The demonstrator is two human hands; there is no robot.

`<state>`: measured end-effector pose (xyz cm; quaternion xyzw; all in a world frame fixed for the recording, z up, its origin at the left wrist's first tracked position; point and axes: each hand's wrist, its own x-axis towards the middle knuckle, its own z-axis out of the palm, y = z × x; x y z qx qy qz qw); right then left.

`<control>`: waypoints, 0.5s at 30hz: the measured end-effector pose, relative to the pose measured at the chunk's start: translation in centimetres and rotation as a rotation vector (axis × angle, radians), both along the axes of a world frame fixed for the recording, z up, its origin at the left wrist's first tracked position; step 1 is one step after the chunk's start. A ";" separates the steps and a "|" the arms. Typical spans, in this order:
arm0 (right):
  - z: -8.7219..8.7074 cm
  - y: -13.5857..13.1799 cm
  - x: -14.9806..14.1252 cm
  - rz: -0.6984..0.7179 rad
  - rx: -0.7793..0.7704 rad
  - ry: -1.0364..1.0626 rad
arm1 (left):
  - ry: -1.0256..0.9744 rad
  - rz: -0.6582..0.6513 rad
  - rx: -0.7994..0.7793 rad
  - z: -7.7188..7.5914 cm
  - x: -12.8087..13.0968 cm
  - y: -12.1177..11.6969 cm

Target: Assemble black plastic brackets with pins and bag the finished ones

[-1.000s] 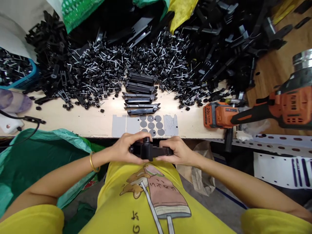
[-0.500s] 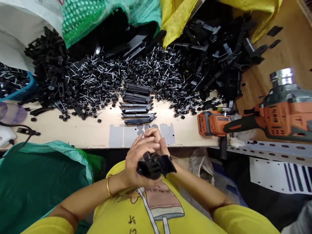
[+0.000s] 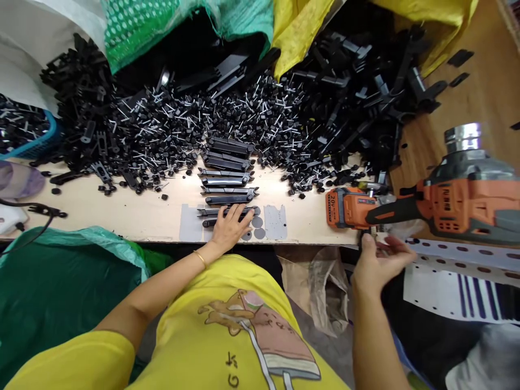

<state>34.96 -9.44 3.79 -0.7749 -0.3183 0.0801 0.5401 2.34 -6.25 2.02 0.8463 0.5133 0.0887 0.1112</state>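
Observation:
My left hand [image 3: 231, 230] lies over the front of a row of black slotted plastic parts, its fingers spread. They touch the nearest black plastic part [image 3: 209, 222], close to the bench's front edge; the hand partly covers it. Farther back, several similar black plastic parts [image 3: 227, 181] lie side by side. My right hand [image 3: 377, 262] is at the bench edge on the right, below the battery of an orange cordless power tool [image 3: 459, 203]. Its thumb and fingers are apart, near a dark upright piece and small items under the battery. I see nothing held in it.
Behind the row, many small black-headed metal pins [image 3: 260, 116] are heaped. Black plastic pieces [image 3: 345, 92] spill from a yellow bag [image 3: 298, 32]. A green bag [image 3: 69, 281] hangs open at lower left. Perforated metal strip [image 3: 467, 252] borders the right side.
My hands have parted from in front of my chest. The black plastic assembly they held is now out of them, and another piece lies in the row. My right hand has moved far right.

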 end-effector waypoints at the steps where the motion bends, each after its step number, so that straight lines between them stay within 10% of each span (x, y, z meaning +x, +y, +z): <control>1: 0.1 0.9 1.5 0.012 0.046 0.037 | 0.003 0.005 -0.006 -0.2 0.3 0.1; 8: 3.8 8.5 4.4 0.413 -0.011 0.393 | -0.205 -0.118 -0.093 3.1 -0.4 0.0; 15: 10.6 10.8 -0.7 0.577 -0.385 0.250 | -0.143 0.143 -0.018 3.3 0.1 11.9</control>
